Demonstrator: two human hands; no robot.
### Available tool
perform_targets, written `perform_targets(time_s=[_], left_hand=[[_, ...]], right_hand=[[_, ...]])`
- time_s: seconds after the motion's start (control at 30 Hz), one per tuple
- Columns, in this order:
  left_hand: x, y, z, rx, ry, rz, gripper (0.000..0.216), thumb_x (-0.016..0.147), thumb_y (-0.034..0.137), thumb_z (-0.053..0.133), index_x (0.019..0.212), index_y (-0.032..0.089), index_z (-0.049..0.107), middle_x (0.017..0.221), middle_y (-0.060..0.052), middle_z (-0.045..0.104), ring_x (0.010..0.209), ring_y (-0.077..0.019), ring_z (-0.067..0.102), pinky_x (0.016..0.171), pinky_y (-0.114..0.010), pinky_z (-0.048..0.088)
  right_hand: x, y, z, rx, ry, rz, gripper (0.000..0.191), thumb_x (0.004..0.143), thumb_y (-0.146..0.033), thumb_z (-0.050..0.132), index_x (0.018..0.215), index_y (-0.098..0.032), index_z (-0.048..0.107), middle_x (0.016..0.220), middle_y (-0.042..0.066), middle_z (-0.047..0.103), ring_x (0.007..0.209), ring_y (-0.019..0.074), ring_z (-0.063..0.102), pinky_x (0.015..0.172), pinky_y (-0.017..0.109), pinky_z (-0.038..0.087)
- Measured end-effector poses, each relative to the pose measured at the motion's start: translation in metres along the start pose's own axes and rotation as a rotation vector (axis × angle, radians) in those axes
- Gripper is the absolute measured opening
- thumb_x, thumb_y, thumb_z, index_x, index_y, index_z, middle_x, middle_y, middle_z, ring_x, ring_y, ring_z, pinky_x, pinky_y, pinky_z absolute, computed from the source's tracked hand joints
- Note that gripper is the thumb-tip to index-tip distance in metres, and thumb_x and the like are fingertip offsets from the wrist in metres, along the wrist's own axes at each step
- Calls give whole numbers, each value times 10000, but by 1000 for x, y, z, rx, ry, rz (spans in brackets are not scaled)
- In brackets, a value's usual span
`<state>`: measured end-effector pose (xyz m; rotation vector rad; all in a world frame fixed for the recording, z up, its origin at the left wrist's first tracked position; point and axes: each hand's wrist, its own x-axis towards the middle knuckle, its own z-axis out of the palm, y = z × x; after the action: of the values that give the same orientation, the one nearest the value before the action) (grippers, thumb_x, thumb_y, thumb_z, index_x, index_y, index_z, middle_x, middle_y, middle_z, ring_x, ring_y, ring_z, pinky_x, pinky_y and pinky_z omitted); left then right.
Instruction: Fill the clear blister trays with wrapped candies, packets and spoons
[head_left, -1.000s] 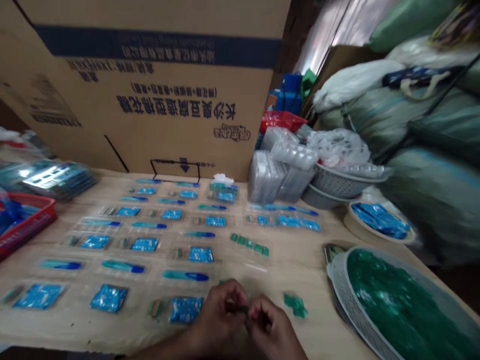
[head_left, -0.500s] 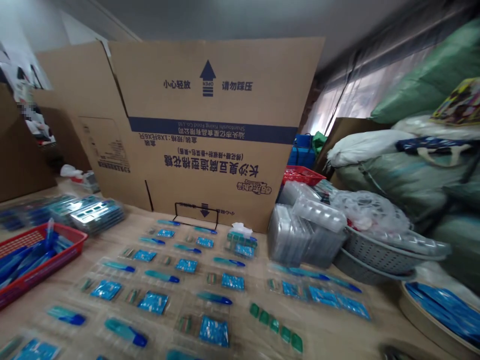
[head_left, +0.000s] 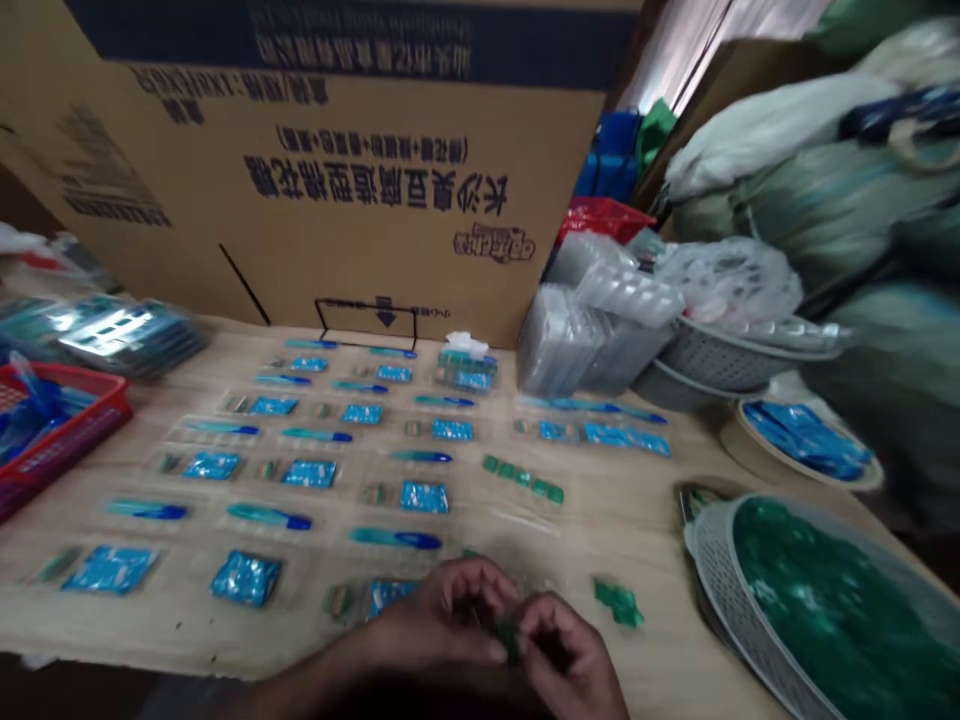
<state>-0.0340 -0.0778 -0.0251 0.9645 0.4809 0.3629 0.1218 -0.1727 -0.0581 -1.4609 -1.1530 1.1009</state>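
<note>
Both my hands are at the table's near edge, low in the middle of the view. My left hand (head_left: 442, 620) and my right hand (head_left: 566, 655) pinch a small dark green piece (head_left: 510, 640) between them. A few loose green pieces (head_left: 619, 602) lie on the wood just right of my right hand. Beyond my hands, a row of green squares (head_left: 523, 480) sits in a clear plastic tray. Beside my left hand lies a blue packet (head_left: 390, 597), partly hidden by it.
Clear trays with blue pens (head_left: 395, 540) and blue packets (head_left: 245, 578) cover the table. A grey basket (head_left: 709, 570) of green pieces stands right, a bowl (head_left: 731, 440) of blue packets behind it. A red basket (head_left: 67, 465) stands left. A large carton (head_left: 360, 240) closes the back.
The view has tipped downward, bringing the near table edge and the basket of green pieces into sight. My two hands have come into view with a green piece between them.
</note>
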Motion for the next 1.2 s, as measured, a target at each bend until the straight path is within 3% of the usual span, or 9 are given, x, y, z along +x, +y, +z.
perform_targets(time_s=[0.23, 0.37, 0.47, 0.53, 0.6, 0.7, 0.83, 1.07, 1.2], left_hand=[[4, -3, 3, -58, 70, -46, 315, 592, 309, 805, 754, 157, 581, 658, 44, 538, 573, -64, 452, 554, -188, 330], [7, -12, 5, -176, 190, -40, 360, 560, 298, 813, 782, 170, 560, 623, 56, 520, 532, -57, 426, 509, -180, 314], [6, -13, 4, -132, 162, -52, 341, 582, 314, 791, 789, 170, 562, 609, 55, 515, 530, -65, 437, 525, -190, 335], [4, -10, 2, 61, 158, -30, 248, 652, 304, 731, 784, 165, 575, 636, 29, 550, 577, -92, 483, 566, -211, 366], [3, -3, -3, 401, 276, 56, 116, 728, 232, 638, 813, 164, 598, 719, -11, 602, 668, -131, 536, 638, -244, 402], [7, 7, -14, 958, 393, 203, 206, 740, 77, 541, 897, 178, 626, 885, -51, 648, 841, -185, 570, 778, -303, 429], [16, 12, -23, 1432, 173, 181, 254, 724, -27, 472, 805, 141, 644, 822, -75, 666, 876, -216, 578, 805, -327, 446], [18, 19, -22, 1562, 54, 194, 227, 776, -13, 464, 804, 133, 635, 792, -65, 667, 819, -201, 590, 740, -298, 461], [23, 17, -16, 1595, 38, 296, 123, 815, 78, 531, 876, 132, 623, 925, -86, 659, 903, -227, 572, 823, -351, 446]], right_hand=[[-1, -19, 1, 21, 127, -22, 177, 775, -324, 602, 680, -189, 540, 612, -3, 556, 576, 134, 541, 543, 204, 454], [-3, -26, -4, -78, 63, -274, 60, 780, -243, 598, 830, -210, 591, 832, 40, 629, 792, 177, 613, 696, 248, 501], [-4, -27, -5, -206, 39, -427, 92, 784, -149, 590, 829, -230, 589, 833, 24, 638, 783, 156, 619, 682, 227, 498], [-3, -24, -8, -264, 54, -433, 108, 807, -121, 556, 801, -227, 572, 773, 11, 633, 729, 142, 616, 640, 213, 490], [2, -20, -13, -310, 68, -393, 83, 827, -142, 546, 806, -221, 564, 773, 17, 638, 728, 147, 616, 637, 220, 486], [17, -11, -20, -410, 72, -399, 56, 853, -177, 542, 826, -214, 573, 806, 32, 649, 761, 164, 614, 669, 253, 478], [39, -1, -16, -525, -3, -488, 73, 879, -205, 536, 823, -216, 581, 812, 34, 646, 773, 180, 592, 693, 293, 458], [49, -4, -1, -745, -62, -475, 113, 883, -173, 528, 787, -205, 576, 766, 35, 610, 741, 196, 533, 664, 317, 443], [38, -15, -9, -707, -67, -489, 116, 886, -153, 499, 897, -195, 606, 926, 69, 624, 864, 198, 566, 744, 315, 483]])
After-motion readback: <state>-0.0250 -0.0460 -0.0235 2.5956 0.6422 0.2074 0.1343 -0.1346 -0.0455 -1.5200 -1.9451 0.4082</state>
